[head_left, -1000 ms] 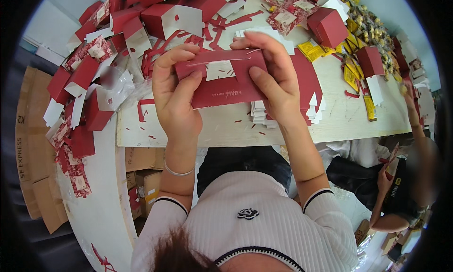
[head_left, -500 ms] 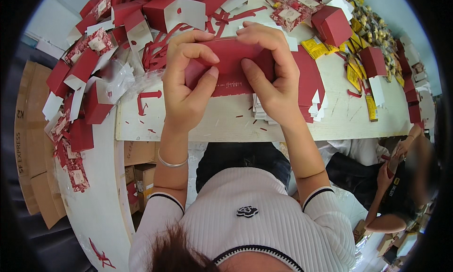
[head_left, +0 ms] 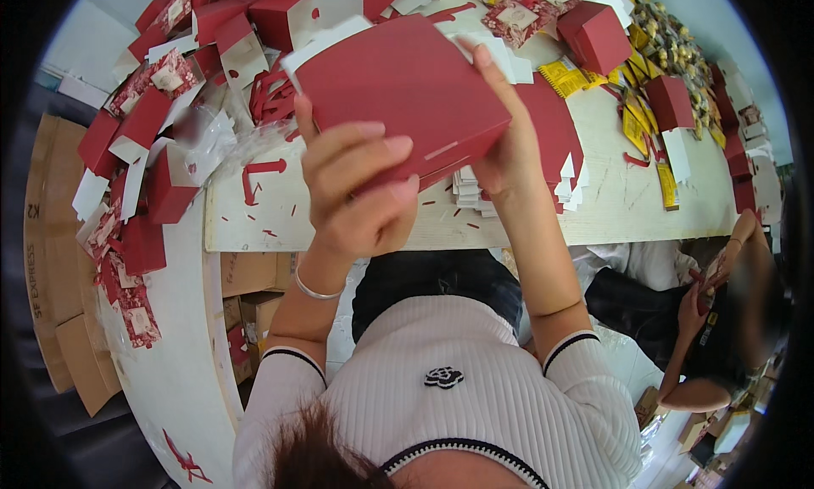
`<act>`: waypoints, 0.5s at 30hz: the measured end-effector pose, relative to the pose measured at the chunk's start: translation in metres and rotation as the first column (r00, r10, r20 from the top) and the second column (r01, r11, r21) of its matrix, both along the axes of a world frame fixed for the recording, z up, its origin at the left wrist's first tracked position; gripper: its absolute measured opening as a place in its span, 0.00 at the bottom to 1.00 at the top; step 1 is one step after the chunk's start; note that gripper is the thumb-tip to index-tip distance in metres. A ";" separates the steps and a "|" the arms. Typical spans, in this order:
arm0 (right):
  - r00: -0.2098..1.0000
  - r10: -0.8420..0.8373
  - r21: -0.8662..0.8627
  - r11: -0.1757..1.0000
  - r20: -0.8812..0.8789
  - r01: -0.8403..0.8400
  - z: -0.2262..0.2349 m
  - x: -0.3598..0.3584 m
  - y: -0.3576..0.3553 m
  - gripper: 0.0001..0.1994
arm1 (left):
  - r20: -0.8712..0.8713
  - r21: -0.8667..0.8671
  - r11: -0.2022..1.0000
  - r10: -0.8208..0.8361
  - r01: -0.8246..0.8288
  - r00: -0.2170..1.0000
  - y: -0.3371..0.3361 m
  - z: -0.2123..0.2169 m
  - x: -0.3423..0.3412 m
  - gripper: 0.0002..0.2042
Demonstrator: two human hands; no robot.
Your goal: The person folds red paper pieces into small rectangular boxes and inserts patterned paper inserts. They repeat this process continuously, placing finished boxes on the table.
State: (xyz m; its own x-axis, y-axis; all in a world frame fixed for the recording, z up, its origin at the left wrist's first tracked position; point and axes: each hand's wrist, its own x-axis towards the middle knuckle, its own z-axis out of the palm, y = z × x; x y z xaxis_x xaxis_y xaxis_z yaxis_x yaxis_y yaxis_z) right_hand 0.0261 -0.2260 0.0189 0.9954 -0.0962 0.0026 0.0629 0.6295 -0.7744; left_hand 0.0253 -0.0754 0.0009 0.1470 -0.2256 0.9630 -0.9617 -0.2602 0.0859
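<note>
Held up above the table between my two hands is a red cardboard box, tilted, with a white flap showing along its far left edge. My left hand has its fingers curled against the box's near left side, the fingertips on the red surface. On the other side, my right hand clasps the box's right end, thumb along the upper edge; its other fingers are mostly hidden behind the box. Just under my right hand lies a stack of flat red card blanks with white undersides.
Folded red boxes with white flaps heap up at the left and back. Red ribbon strips lie behind my left hand. Yellow packets and wrapped pieces spread at the right. A co-worker sits at the right, hands on something small.
The box has turned from an open, folded shape between my fingers to a broad red face showing upward. My left hand has shifted to its near side, my right to its right end.
</note>
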 end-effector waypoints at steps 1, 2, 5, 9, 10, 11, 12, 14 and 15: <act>0.993 0.116 0.029 0.993 -0.010 -0.116 -0.001 -0.002 -0.002 0.30 | 0.088 0.052 0.997 0.055 -0.059 0.995 0.002 -0.006 -0.001 0.15; 0.973 0.232 0.060 0.971 -0.019 -0.230 -0.003 -0.005 -0.004 0.33 | 0.048 0.070 0.993 0.093 -0.096 0.995 0.006 -0.010 -0.004 0.13; 0.953 0.299 -0.123 0.948 0.035 -0.293 -0.015 -0.002 -0.011 0.37 | -0.048 0.125 0.991 0.046 -0.040 0.998 0.024 -0.020 -0.009 0.13; 0.910 0.180 -0.558 0.827 0.373 0.065 -0.015 -0.003 -0.001 0.39 | -0.385 -0.153 0.982 0.043 -0.109 0.922 0.043 -0.023 0.000 0.20; 0.844 0.222 -0.673 0.711 0.489 0.203 -0.015 -0.003 0.000 0.39 | -0.525 -0.410 0.906 -0.142 -0.104 0.839 0.043 -0.018 0.004 0.19; 0.761 0.289 -0.740 0.577 0.580 0.345 -0.016 -0.003 0.002 0.38 | -0.593 -0.631 0.760 -0.345 -0.154 0.727 0.040 -0.007 0.007 0.19; 0.769 0.358 -0.783 0.556 0.529 0.279 -0.018 -0.002 0.006 0.37 | -0.597 -0.675 0.735 -0.499 -0.058 0.628 0.047 -0.008 0.011 0.21; 0.616 0.492 -0.777 0.247 0.615 0.579 -0.019 0.001 0.010 0.36 | -0.560 -0.768 0.632 -0.741 0.103 0.371 0.078 -0.007 0.022 0.25; 0.537 0.566 -0.695 0.091 0.625 0.713 -0.021 0.003 0.012 0.36 | -0.521 -0.813 0.556 -0.826 0.169 0.214 0.095 -0.007 0.029 0.27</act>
State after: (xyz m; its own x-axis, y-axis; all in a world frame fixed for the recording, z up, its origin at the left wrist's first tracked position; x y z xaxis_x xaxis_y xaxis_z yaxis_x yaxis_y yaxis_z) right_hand 0.0295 -0.2143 -0.0019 0.4652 0.5568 0.6881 0.8316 -0.5414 -0.1241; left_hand 0.0545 0.0196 -0.0059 0.9198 -0.1644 0.3563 -0.1671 0.6575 0.7347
